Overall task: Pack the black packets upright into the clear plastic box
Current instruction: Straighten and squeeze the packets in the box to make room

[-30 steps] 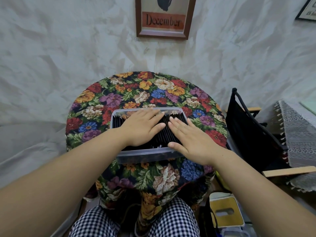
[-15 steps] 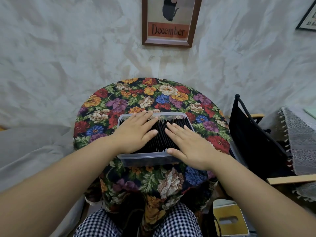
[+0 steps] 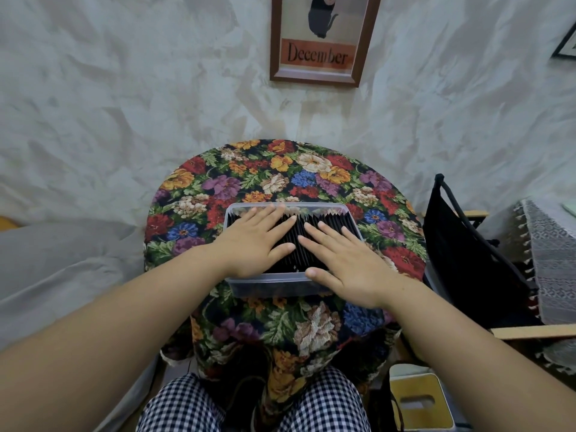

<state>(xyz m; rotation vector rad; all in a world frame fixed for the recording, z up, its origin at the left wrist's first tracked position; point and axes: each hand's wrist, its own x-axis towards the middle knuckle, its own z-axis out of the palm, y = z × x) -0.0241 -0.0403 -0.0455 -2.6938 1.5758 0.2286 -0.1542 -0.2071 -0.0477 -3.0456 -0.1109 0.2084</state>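
A person with bare forearms (image 3: 124, 322), short nails on the left hand (image 3: 255, 241) and right hand (image 3: 349, 265), wears small-check black-and-white gingham trousers (image 3: 187, 406), seen over both knees at the bottom of the view

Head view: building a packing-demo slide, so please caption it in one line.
Left hand and right hand lie flat on upright black packets filling a clear plastic box on a floral tablecloth.

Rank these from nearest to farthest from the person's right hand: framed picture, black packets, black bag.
1. Black packets: under the right hand, in the box.
2. Black bag: right of the table.
3. Framed picture: on the far wall.
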